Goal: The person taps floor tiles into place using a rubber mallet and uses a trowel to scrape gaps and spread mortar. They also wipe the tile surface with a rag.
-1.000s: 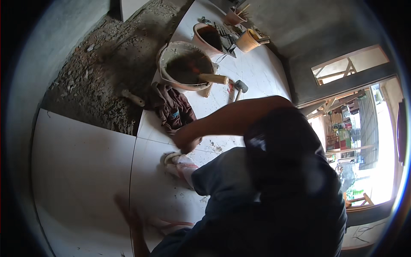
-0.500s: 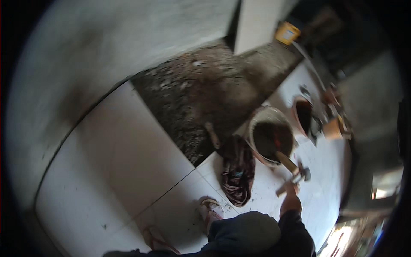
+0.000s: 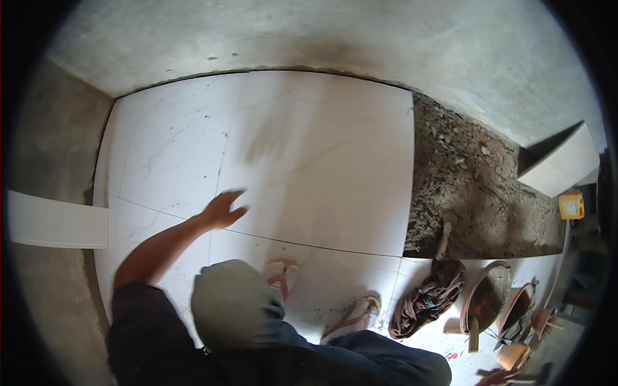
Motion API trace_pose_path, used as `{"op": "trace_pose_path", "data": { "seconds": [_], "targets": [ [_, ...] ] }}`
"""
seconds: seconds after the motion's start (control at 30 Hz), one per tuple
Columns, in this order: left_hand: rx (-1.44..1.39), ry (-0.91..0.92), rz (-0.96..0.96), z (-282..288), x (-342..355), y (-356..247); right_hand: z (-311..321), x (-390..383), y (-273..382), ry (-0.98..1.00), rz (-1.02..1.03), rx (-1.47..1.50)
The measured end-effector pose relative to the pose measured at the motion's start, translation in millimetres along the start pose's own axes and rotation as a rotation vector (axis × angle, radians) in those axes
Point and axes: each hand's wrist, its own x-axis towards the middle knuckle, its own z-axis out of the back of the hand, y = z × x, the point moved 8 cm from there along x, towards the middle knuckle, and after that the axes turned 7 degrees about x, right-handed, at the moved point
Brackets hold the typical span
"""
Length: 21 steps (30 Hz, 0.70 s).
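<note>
My left hand point(image 3: 222, 209) reaches out open above the white floor tiles point(image 3: 328, 148), fingers apart and holding nothing. At the lower right edge my right hand point(image 3: 496, 376) is partly cut off, closed on a mallet point(image 3: 539, 375). Near that side a crumpled dark cloth point(image 3: 426, 297) lies beside a bucket point(image 3: 490, 286) with a wooden handle point(image 3: 474, 334) sticking out. A tile edge borders the rough mortar bed point(image 3: 476, 193), where a small tool point(image 3: 444, 235) lies. My sandalled feet point(image 3: 281, 275) are on the tiles below me.
Grey walls point(image 3: 309, 35) bound the floor. A light board point(image 3: 560, 161) leans at the right near a yellow jerrycan point(image 3: 571, 204). Smaller containers point(image 3: 515, 307) with tools stand beyond the bucket. A white strip point(image 3: 58, 220) meets the floor at left.
My view has swung left, so the mortar bed and buckets now sit at the right. My right hand took hold of the mallet; my left hand has risen out over the tiles.
</note>
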Motion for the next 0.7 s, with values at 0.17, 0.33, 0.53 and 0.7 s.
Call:
{"op": "trace_pose_path", "data": {
  "seconds": [0.17, 0.33, 0.53, 0.7],
  "targets": [
    [0.217, -0.347, 0.205, -6, 111, 54, 53, 75, -261, 0.134, -0.3, -2.033],
    [0.192, -0.474, 0.252, 36, 223, 44, 147, 28, -486, -0.164, -0.667, -2.184],
    [0.307, -0.929, 0.205, 46, 248, 90, 274, -90, -622, -0.342, -1.195, -2.205],
    [0.287, -0.596, 0.528, 66, 258, 81, 315, -86, -626, -0.486, -1.117, -2.152]
  ]
}}
